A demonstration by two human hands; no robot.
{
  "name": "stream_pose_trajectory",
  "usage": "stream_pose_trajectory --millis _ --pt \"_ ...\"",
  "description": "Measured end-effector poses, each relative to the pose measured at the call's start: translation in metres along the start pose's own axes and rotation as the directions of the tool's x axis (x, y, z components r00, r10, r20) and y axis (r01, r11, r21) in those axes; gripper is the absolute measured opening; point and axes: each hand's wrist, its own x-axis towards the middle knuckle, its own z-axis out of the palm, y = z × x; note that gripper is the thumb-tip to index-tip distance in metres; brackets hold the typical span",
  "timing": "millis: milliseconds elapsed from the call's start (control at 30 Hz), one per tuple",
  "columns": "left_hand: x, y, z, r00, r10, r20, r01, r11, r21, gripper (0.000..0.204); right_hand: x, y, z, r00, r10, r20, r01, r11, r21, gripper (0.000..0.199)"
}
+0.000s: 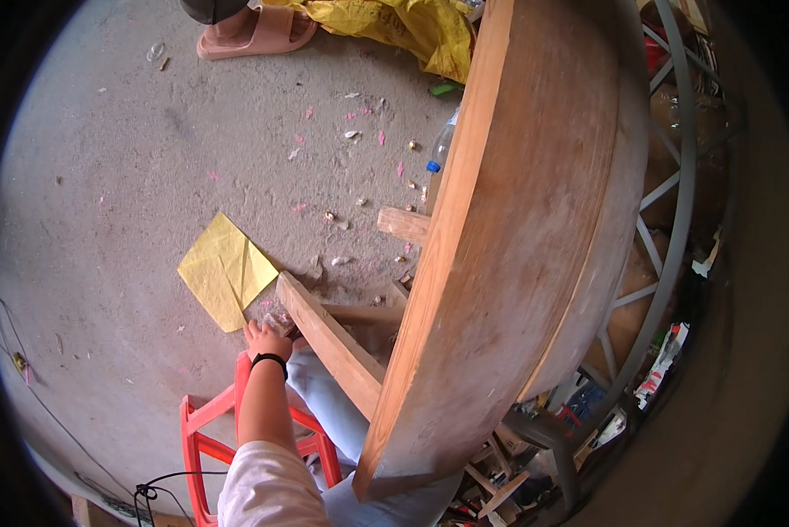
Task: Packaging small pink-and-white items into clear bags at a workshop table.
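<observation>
- The person's left hand reaches down to the concrete floor, its fingers curled over a small crumpled clear wrapper; whether they pinch it or merely touch it cannot be told.
- That wrapper lies near the middle of the scene, just beside the near corner of a yellow sheet of paper and against the lower end of a slanted wooden leg.
- A black wristband circles the left wrist; the forearm comes up from a white sleeve at the near edge.
- The right hand is not in view.
- Under the arm stands a red plastic stool, with the person's pale blue trouser leg to its right.
- A large round wooden tabletop, tilted on edge, fills the right half.
- A plastic bottle with a blue cap lies by its far-left rim, among pink and white scraps.
- Far off, another person's foot in a pink sandal rests beside a yellow bag.
</observation>
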Motion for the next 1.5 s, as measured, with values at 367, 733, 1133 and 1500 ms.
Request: stream_pose_trajectory --millis 367,733,1133,1500 --pt "-0.004 0.021 -0.011 0.959 0.213 0.185 -0.244 0.956 0.163 0.048 -0.002 -0.007 -0.003 1.000 0.019 -0.025 -0.018 1.000 0.004 0.096" --pt "-0.006 0.030 -0.008 0.991 0.048 -0.124 -0.063 0.991 -0.115 0.040 0.004 -0.006 -0.008 0.999 0.025 -0.027 -0.026 1.000 -0.012 0.095" --pt "-0.034 0.014 -0.007 0.943 -0.150 -0.297 0.012 0.907 -0.420 0.050 0.003 -0.007 -0.012 0.996 -0.012 -0.085 0.013 1.000 0.011 0.095" --pt "-0.077 0.000 -0.126 0.730 0.112 -0.674 -0.569 0.646 -0.509 0.055 -0.046 -0.008 0.004 0.968 -0.016 -0.252 0.071 0.976 0.208 0.095"
